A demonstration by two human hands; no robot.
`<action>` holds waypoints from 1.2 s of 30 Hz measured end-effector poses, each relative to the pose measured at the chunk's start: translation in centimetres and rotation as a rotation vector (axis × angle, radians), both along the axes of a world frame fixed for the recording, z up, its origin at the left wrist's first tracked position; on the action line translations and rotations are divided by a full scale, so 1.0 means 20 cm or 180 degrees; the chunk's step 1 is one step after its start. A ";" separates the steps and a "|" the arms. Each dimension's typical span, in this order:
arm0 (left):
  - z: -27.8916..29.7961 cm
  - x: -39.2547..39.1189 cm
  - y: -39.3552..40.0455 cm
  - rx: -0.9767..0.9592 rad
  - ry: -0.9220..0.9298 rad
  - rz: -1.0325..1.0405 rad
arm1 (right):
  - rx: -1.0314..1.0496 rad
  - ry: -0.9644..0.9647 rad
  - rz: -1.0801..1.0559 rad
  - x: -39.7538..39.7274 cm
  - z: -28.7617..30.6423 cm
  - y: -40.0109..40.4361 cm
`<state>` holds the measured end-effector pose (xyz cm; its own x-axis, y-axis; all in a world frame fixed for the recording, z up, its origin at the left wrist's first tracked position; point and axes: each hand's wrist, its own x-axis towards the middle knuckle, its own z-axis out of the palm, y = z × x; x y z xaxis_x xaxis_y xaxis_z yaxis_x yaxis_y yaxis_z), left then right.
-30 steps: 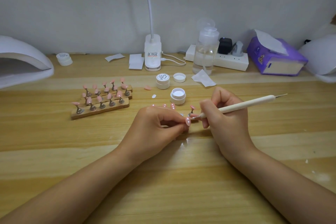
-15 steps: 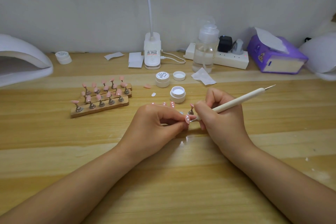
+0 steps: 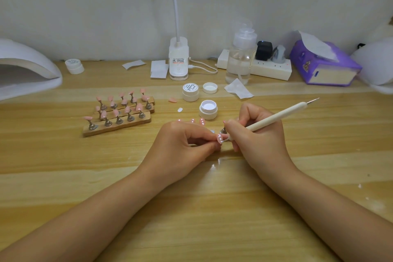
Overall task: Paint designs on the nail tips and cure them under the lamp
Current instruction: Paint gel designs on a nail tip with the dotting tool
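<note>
My left hand pinches a small pink nail tip between thumb and fingers at the table's middle. My right hand grips a white dotting pen like a pencil, its lower point touching the tip, which bears white dots. An open white jar of white gel stands just behind the hands. Wooden holder strips with several pink nail tips on metal stands lie at left. The white curing lamp sits at the far left edge.
A closed white jar and a loose lid stand behind the open jar. Along the wall are a desk lamp base, a clear pump bottle, a power strip, a purple tissue box and another small jar.
My right hand has tilted the pen so its far end points higher. The pen's lower point has come onto the nail tip, and white dots now show there.
</note>
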<state>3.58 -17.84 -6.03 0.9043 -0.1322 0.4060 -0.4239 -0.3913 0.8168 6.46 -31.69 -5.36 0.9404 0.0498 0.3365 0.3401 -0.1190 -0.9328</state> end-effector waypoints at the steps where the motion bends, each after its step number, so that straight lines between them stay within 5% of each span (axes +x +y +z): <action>1: 0.00 0.00 0.00 0.0003 0.0009 0.0006 | -0.0005 -0.0002 -0.0004 0.00 0.00 0.00; 36: 0.00 0.00 0.00 0.0040 0.0050 -0.0004 | 0.0040 -0.0033 0.0025 0.00 0.00 0.00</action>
<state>3.66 -17.82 -6.10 0.9104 -0.1382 0.3901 -0.4116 -0.4010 0.8184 6.40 -31.71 -5.35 0.9364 0.0529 0.3469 0.3507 -0.1047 -0.9306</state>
